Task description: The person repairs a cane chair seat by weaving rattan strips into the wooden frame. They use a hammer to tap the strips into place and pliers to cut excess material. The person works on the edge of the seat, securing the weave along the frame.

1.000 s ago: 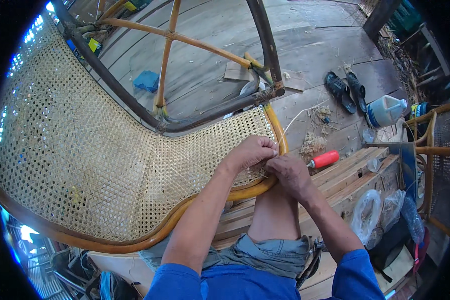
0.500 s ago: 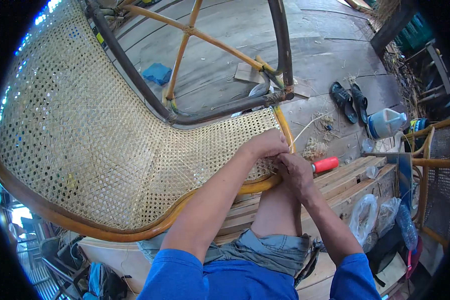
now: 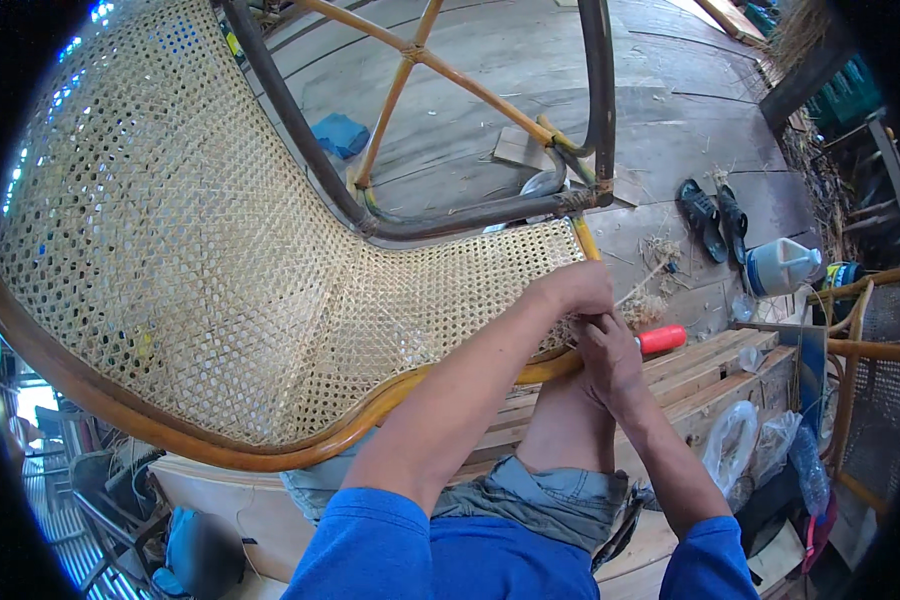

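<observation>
One rattan chair [image 3: 360, 425] is spread across the left and middle of the view, its curved frame filled with cane webbing [image 3: 200, 230]. Wooden boards [image 3: 760, 375] are seen to its right, with black sandals [image 3: 708, 220] on the floor beyond and a pale plastic jug [image 3: 778, 268] beside them. At the chair's right rim, the left hand [image 3: 578, 288] and right hand [image 3: 610, 350] are brought together, fingers curled; what is gripped cannot be told. Just beside the right hand, a red handle [image 3: 662, 340] is seen. From near the hands, a thin cane strand [image 3: 640, 284] is angled outward.
</observation>
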`<state>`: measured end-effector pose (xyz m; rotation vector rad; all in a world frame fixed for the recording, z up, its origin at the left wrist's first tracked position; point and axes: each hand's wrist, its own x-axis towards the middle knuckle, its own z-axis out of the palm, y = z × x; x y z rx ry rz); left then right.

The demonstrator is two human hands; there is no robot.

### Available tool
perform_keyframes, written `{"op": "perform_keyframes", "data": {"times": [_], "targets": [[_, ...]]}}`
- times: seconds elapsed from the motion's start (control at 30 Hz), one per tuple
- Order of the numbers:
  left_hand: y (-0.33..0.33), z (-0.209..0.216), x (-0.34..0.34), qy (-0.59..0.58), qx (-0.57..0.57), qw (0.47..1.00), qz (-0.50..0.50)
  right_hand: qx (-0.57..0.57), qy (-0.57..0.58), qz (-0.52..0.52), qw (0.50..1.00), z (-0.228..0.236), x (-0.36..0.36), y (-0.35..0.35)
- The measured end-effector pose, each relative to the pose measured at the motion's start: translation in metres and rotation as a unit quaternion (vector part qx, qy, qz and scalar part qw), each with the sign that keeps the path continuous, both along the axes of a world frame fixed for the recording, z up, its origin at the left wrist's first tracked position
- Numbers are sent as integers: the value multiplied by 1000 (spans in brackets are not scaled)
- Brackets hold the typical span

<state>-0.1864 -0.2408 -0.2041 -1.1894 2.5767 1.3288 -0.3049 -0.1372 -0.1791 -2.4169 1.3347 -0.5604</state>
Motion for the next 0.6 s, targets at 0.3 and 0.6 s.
{"op": "perform_keyframes", "data": {"times": [0.3,0.6], "targets": [[-13,24,-19,-95,85,992,5,88,-81,11,993,-8,-13,0],[-14,27,-21,-118,108,987,26,62,-4,67,996,3,-17,-4]]}}
